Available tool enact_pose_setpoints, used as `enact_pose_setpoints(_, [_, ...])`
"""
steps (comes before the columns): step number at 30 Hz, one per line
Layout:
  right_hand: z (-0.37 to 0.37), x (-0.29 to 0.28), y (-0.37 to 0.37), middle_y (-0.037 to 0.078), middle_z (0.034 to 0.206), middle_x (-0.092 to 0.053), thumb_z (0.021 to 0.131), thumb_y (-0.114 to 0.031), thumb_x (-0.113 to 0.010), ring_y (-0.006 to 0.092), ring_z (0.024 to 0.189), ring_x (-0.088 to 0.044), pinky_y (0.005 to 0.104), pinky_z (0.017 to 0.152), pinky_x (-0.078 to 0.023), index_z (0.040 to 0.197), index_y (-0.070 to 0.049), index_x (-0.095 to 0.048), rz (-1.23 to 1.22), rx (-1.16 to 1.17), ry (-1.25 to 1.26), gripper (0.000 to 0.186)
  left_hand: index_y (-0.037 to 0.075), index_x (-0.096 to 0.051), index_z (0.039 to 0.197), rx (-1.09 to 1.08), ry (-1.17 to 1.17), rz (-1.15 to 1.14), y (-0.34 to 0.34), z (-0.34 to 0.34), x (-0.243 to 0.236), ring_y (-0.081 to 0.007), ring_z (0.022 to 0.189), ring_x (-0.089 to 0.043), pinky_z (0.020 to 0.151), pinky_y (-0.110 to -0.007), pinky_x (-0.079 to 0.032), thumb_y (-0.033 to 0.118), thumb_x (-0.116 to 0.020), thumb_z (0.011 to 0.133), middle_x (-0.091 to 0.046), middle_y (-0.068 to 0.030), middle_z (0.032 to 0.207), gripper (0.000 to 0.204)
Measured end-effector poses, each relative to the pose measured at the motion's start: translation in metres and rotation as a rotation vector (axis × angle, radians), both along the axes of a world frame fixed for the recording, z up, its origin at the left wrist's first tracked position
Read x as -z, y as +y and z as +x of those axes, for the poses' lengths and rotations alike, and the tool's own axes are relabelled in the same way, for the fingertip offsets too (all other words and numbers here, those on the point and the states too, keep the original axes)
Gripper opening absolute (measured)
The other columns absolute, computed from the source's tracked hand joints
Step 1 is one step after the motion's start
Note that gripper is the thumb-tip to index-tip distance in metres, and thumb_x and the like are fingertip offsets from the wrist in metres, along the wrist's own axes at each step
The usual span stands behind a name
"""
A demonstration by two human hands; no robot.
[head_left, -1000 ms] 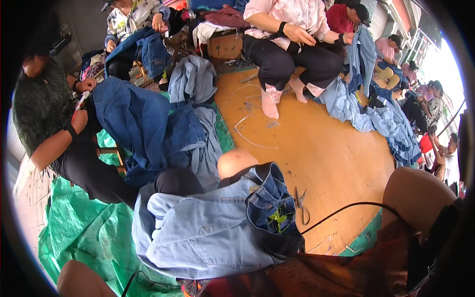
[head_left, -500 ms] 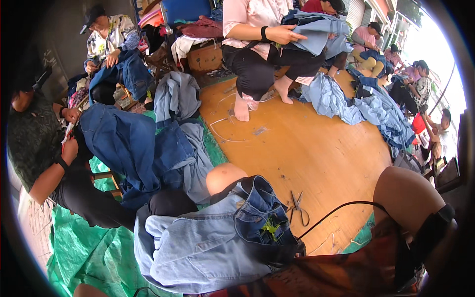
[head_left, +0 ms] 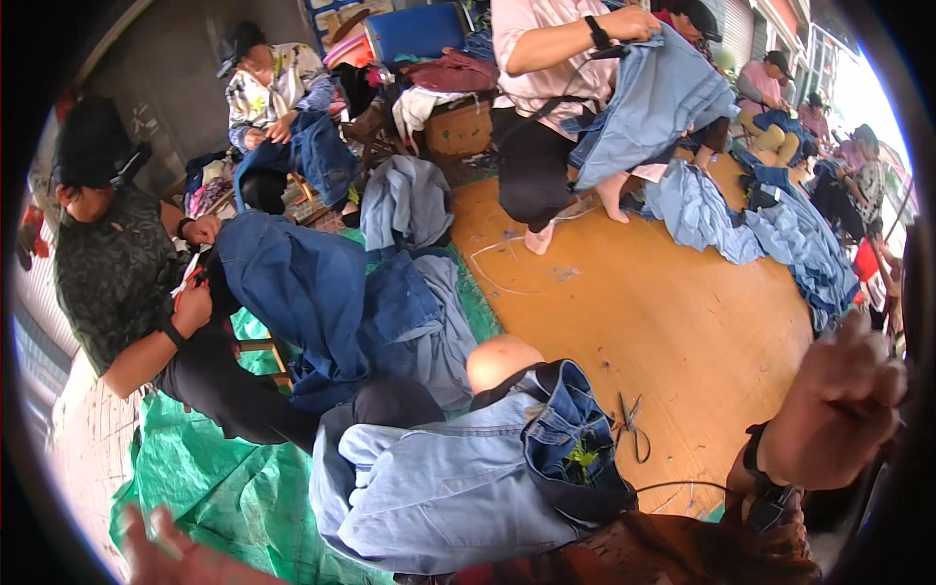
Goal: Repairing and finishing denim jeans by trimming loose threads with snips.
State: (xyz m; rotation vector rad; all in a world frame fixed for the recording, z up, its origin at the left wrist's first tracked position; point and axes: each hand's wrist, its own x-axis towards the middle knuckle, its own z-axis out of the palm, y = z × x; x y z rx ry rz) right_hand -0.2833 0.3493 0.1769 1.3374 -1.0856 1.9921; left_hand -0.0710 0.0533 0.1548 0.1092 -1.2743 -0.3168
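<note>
Light-blue jeans (head_left: 439, 487) lie across my lap, with the waist opening turned to the right and a green leafy sprig (head_left: 582, 456) showing at it. My left hand (head_left: 185, 554) is at the lower left edge, blurred, its fingers apart over the green sheet and nothing seen in them. Raised at the right, my right hand (head_left: 837, 414) is blurred too. Its fingers are loosely bent, with gaps between them, and it holds nothing that I can see. Both hands are apart from the jeans. Black-handled scissors (head_left: 632, 427) rest on the board just beyond the waistband.
An orange-brown board (head_left: 682, 341) spreads ahead, beside a green plastic sheet (head_left: 224, 487). At left a person (head_left: 117, 263) works on dark-blue jeans (head_left: 292, 283) with a red-handled tool. Another person (head_left: 546, 88) ahead lifts light jeans (head_left: 653, 107). A denim heap (head_left: 770, 219) lies at right.
Both my hands have come into view, left at the lower edge, right at the right side. The view has shifted left. The person ahead has lifted the light jeans, which now hang down.
</note>
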Motion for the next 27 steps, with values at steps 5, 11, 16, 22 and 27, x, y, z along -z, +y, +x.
enact_pose_setpoints(5, [-0.026,0.052,-0.039,0.015,0.085,-0.068,0.085,-0.019,-0.065,0.0229,0.068,-0.061,0.0320,0.060,-0.047,0.100,0.000,-0.063,0.686,-0.012,-0.041,0.024,-0.001,-0.063,0.099,0.351,-0.841,0.713,-0.027,-0.017,0.093,-0.0216,0.089,-0.059,0.077,-0.032,-0.045,0.008,-0.061,0.080,-0.065,-0.0116,0.098,0.020])
enact_pose_setpoints(11, [-0.037,0.069,-0.092,0.014,0.091,-0.067,0.065,-0.002,-0.072,0.0273,0.073,-0.062,0.0324,0.061,-0.049,0.096,0.000,-0.066,0.881,0.013,0.263,0.031,0.001,-0.066,0.086,0.304,-1.187,0.574,-0.004,0.013,0.156,-0.0264,0.083,-0.061,0.073,-0.033,-0.048,0.004,-0.065,0.075,-0.065,-0.0119,0.085,0.012])
enact_pose_setpoints(16, [-0.039,0.084,-0.098,0.002,0.069,-0.059,0.059,-0.004,-0.071,0.0183,0.065,-0.058,0.0301,0.051,-0.045,0.090,-0.011,-0.068,1.155,0.017,0.386,0.032,0.005,-0.066,0.082,0.424,-1.194,0.451,-0.003,0.017,0.157,-0.0276,0.073,-0.057,0.068,-0.036,-0.045,0.001,-0.067,0.069,-0.063,-0.0075,0.080,0.014])
enact_pose_setpoints(22, [-0.038,0.082,-0.072,0.001,0.061,-0.058,0.059,-0.001,-0.070,0.0175,0.056,-0.052,0.0301,0.045,-0.038,0.075,-0.009,-0.063,1.156,-0.187,0.271,0.020,-0.003,-0.063,0.075,0.411,-1.181,0.581,-0.002,0.022,0.146,-0.0274,0.071,-0.057,0.065,-0.035,-0.045,0.013,-0.065,0.077,-0.060,-0.0131,0.073,0.015])
enact_pose_setpoints(27, [-0.045,0.097,-0.043,0.004,0.058,-0.055,0.068,-0.005,-0.074,0.0167,0.050,-0.050,0.0292,0.044,-0.037,0.072,-0.007,-0.063,1.222,-0.127,0.049,0.012,-0.005,-0.058,0.072,0.401,-1.169,0.681,-0.016,0.014,0.160,-0.0219,0.056,-0.051,0.053,-0.034,-0.038,0.023,-0.062,0.088,-0.055,-0.0122,0.061,0.032])
